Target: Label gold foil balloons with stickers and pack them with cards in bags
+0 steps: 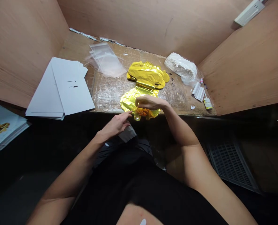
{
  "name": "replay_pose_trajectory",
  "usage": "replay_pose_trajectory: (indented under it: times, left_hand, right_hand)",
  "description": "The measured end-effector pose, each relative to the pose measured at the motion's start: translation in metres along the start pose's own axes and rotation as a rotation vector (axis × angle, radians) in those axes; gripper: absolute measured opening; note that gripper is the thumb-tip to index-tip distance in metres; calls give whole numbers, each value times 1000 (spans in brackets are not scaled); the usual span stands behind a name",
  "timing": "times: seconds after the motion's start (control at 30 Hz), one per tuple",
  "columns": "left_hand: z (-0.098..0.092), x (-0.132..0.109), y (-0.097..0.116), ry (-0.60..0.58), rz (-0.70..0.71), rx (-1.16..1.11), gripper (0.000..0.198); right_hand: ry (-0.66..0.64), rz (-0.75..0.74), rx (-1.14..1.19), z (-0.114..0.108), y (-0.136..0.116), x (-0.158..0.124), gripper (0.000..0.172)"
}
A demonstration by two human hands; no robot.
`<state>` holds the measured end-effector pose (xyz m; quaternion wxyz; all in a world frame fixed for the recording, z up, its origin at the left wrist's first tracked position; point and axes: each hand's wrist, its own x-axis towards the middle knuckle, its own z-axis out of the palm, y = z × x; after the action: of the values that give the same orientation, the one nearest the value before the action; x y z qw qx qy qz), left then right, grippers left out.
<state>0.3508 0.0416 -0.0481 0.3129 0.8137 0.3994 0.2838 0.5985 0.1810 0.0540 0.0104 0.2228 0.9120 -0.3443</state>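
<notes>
Right hand (148, 101) partly hides gold foil (130, 97); left hand (116, 124) beside, contact unclear.

Right hand (148, 102) just beyond left hand (116, 125), fingers (126, 115) of both bent, forearms (180, 125) aslant inward.

No lettering or number can be read.
</notes>
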Motion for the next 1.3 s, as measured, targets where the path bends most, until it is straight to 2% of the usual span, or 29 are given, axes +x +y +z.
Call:
replay_pose_trajectory:
  times: [0.07,0.13,0.2,0.33,0.47,0.53,0.73,0.87,1.03,1.1,1.2,1.3]
  left_hand:
    - [0,0,1,7,-7,7,36]
    - [-1,0,1,8,-12,15,35]
    - [-2,0,1,5,-16,21,35]
    - [-3,1,1,-10,-20,37,35]
    - [-3,1,-1,-9,-23,35,37]
    - [-2,1,-2,-10,-23,26,36]
    - [-1,2,-3,-16,-18,3,36]
    - [-7,0,-1,32,-34,-67,36]
    - [-16,-4,5,164,-51,-185,40]
    - [-14,-1,8,119,8,-169,34]
    - [-5,10,10,-12,89,-99,29]
    - [0,21,9,-114,70,-38,37]
  right_hand:
    - [-74,-6,-4,0,-1,2,16]
    - [-183,61,-56,5,-2,6,13]
    - [-219,147,-142,14,-3,9,13]
    - [-79,207,-245,30,-5,7,16]
    - [46,359,-242,32,-4,-3,41]
    - [115,442,-295,33,-2,-5,44]
    - [204,597,-409,44,-5,-6,54]
    - [255,548,-394,49,-2,-13,51]
    - [221,251,-255,48,16,-19,34]
    - [195,226,-153,46,20,-18,36]
    - [165,252,-35,35,21,-15,38]
    - [117,244,10,0,26,-20,35]
